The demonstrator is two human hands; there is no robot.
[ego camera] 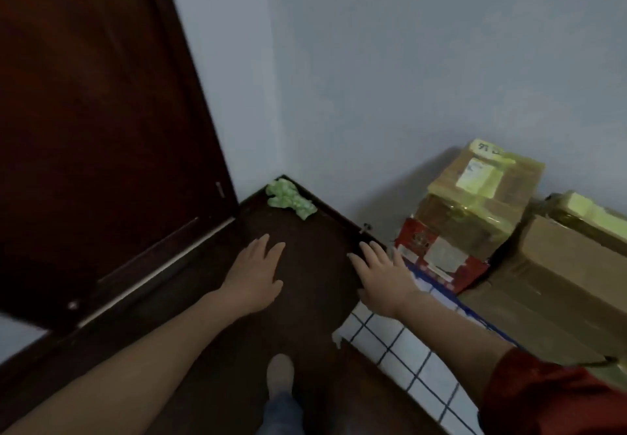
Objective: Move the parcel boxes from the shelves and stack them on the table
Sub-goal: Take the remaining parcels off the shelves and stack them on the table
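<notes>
Holding our left grip (252,273) and right grip (383,277) spread and empty, we find the parcel boxes (475,204) just beside the right one.

We note a room corner. Two pale blue-grey walls (407,61) meet at a vertical seam above the floor (305,254), which is dark brown and dull. A dark skirting board (334,212) runs along the foot of the right-hand wall. A dark reddish-brown door (101,112) fills the left side, with a pale strip along its bottom edge. A crumpled green wad (288,198) lies in the corner. At lower right we see a table (390,339) under a white cloth with blue grid lines. Light is dim and even.
</notes>
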